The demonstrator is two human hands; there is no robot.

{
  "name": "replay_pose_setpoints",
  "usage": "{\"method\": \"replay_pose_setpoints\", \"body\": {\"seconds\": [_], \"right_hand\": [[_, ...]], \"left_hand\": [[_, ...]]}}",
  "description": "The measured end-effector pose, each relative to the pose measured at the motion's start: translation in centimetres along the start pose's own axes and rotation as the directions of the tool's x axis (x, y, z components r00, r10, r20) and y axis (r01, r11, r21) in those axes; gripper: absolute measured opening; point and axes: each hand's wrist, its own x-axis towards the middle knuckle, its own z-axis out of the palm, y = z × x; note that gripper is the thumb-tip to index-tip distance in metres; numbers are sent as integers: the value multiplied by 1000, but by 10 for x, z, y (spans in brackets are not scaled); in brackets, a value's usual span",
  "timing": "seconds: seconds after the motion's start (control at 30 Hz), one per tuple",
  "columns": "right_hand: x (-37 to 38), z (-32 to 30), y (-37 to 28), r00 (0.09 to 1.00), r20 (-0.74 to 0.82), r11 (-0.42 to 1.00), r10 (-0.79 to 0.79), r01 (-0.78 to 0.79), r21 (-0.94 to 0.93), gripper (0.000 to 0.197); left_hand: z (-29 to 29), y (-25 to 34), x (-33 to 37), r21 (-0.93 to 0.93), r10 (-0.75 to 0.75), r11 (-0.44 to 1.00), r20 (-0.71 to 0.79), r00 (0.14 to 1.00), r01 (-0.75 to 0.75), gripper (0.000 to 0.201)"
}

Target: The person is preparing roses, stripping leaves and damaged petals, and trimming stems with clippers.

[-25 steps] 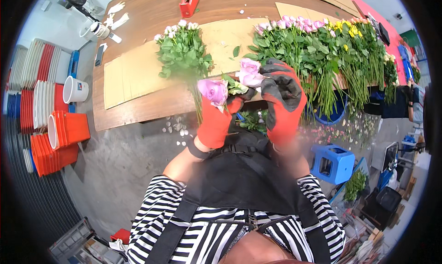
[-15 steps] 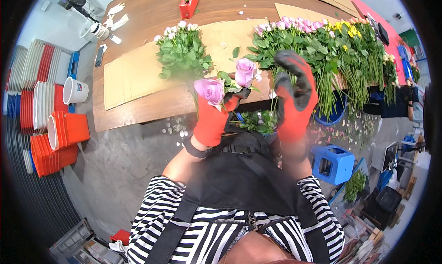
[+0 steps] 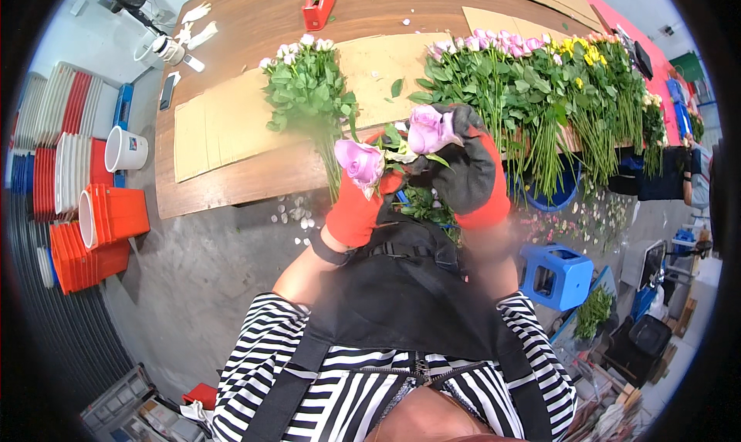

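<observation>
Both my hands wear red gloves with dark grey palms and fingers. My left hand (image 3: 355, 217) is closed below a lilac rose (image 3: 359, 164), gripping its stem, which is mostly hidden. A second lilac rose (image 3: 431, 129) stands just to the right, with green leaves between the two blooms. My right hand (image 3: 475, 176) curls round the right side of this second rose, fingers behind the bloom and thumb below it. Its fingertips are partly hidden. Beyond my left hand, a bunch of pale pink roses (image 3: 305, 79) lies on cardboard.
Along the wooden table (image 3: 255, 18) lie cardboard sheets (image 3: 216, 129) and a row of pink roses (image 3: 494, 68) and yellow flowers (image 3: 579, 52). A red tape dispenser (image 3: 317, 6) sits at the back. A blue stool (image 3: 556, 276) and a blue tub (image 3: 557, 191) are at right.
My right hand has come down and left from its raised, spread position and closed round the right-hand rose. Both blooms have shifted slightly right; my left hand keeps its grip.
</observation>
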Motion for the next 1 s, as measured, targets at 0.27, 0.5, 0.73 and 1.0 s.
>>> {"method": "replay_pose_setpoints", "body": {"seconds": [0.27,0.5,0.73,1.0], "right_hand": [[-2,10,-3,750,103,460,-653,501,-733,30],[-6,18,13,706,324,56,-629,457,-887,31],[-2,10,24,871,-140,812,-472,367,-455,19],[2,15,-9,775,337,181,-535,494,-850,31]], "left_hand": [[7,-5,8,378,334,884,-96,938,-276,35],[7,-17,-3,388,411,854,-98,906,-346,45],[-17,-27,0,116,252,964,-108,962,-239,44],[11,-1,11,339,245,922,-134,960,-188,44]]}}
